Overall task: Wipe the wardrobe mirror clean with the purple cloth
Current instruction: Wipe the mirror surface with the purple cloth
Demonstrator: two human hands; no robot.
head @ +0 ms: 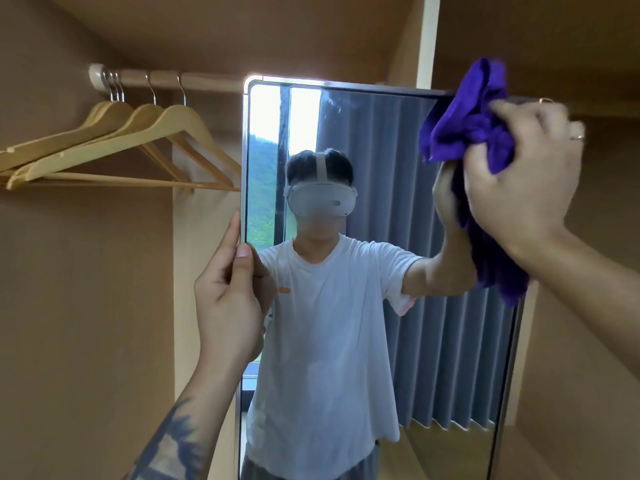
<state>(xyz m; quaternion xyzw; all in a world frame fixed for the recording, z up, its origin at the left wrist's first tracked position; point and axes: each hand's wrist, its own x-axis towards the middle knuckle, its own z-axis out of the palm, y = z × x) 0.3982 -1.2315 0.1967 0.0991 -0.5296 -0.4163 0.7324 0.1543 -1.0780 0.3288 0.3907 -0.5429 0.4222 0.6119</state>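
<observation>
A tall wardrobe mirror (374,140) with a thin silver frame stands upright in the middle of the head view. It reflects a person in a white T-shirt and a grey curtain. My left hand (228,296) grips the mirror's left edge about halfway up, thumb on the glass side. My right hand (523,174) holds the bunched purple cloth (464,126) against the glass at the upper right corner. Part of the cloth hangs down below that hand. A faint smear shows near the mirror's top.
Several wooden hangers (114,147) hang from a rail (166,79) at the upper left, close to the mirror's left edge. Brown wardrobe walls (86,306) surround the mirror on both sides. A pale vertical panel (427,39) rises behind the mirror's top right.
</observation>
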